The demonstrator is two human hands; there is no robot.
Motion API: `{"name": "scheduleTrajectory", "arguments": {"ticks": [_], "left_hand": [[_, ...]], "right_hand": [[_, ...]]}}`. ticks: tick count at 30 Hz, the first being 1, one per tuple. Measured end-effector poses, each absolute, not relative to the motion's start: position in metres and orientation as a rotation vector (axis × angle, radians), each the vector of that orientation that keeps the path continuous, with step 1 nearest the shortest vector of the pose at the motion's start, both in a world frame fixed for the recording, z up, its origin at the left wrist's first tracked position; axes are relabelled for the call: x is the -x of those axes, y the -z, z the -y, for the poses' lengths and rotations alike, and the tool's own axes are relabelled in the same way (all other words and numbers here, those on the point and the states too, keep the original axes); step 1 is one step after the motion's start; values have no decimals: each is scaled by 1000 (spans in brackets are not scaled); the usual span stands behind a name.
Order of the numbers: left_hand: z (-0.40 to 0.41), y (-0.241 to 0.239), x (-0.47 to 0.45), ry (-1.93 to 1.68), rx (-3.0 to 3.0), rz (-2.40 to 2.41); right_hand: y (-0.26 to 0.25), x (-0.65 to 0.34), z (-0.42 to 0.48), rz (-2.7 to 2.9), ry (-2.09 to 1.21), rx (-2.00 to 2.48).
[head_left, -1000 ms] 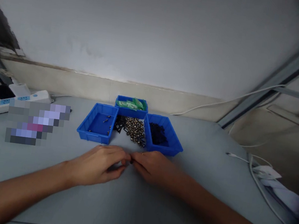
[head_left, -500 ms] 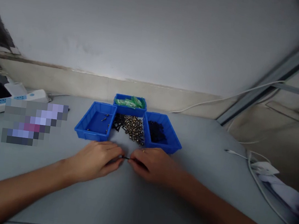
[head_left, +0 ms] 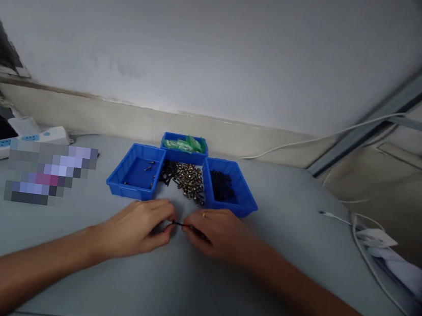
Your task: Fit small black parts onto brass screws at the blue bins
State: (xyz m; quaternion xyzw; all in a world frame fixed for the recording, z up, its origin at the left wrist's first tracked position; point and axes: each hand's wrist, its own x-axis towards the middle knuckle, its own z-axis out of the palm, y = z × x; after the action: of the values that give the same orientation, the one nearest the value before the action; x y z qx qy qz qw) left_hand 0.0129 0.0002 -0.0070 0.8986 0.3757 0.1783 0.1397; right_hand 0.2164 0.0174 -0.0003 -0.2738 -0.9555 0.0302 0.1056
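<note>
Between my two hands runs a thin dark piece [head_left: 178,223], short and rod-like; its exact kind is too small to make out. My left hand [head_left: 145,224] pinches its left end between thumb and fingers. The other end is in the closed fingers of my right hand [head_left: 215,230], which wears a ring. Just beyond the hands lies a pile of small brassy metal fittings [head_left: 191,180], with a small heap of black parts [head_left: 168,171] at its left side.
A blue bin [head_left: 118,187] at left holds a few metal pieces. The right blue bin [head_left: 249,207] holds black parts, and the back blue bin [head_left: 184,157] green-and-clear plastic packets. A power strip [head_left: 54,134] stands far left; white cables [head_left: 360,258] lie at right.
The fingers of both hands have shifted slightly, and a bit more of the thin dark piece shows between them. The bins and piles stay put.
</note>
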Motion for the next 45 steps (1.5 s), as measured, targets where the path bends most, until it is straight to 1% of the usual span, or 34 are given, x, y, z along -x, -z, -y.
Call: {"name": "scheduleTrajectory", "arguments": {"ticks": [6, 9, 16, 21, 28, 35, 42, 45], "left_hand": [[1, 8, -12, -638, -2470, -982], [1, 8, -12, -622, -2486, -933], [0, 8, -10, -533, -2631, -1013], [-2, 11, -9, -560, -2769, -932], [-3, 10, -9, -540, -2744, -958], [-4, 9, -9, -458, -2770, -1058], [-3, 7, -9, -546, -2709, -1095], [0, 6, -11, -550, -2733, -980]], "right_hand": [[3, -214, -18, 2831, -238, 859], [4, -212, -18, 2830, -294, 885], [2, -214, -19, 2810, -330, 982], [-1, -213, -16, 2792, -307, 1019], [-1, -213, -16, 2826, -345, 1039], [-4, -215, -18, 2708, -408, 1087], [-4, -215, -17, 2721, -445, 1109], [3, -214, -17, 2783, -397, 1062]]}}
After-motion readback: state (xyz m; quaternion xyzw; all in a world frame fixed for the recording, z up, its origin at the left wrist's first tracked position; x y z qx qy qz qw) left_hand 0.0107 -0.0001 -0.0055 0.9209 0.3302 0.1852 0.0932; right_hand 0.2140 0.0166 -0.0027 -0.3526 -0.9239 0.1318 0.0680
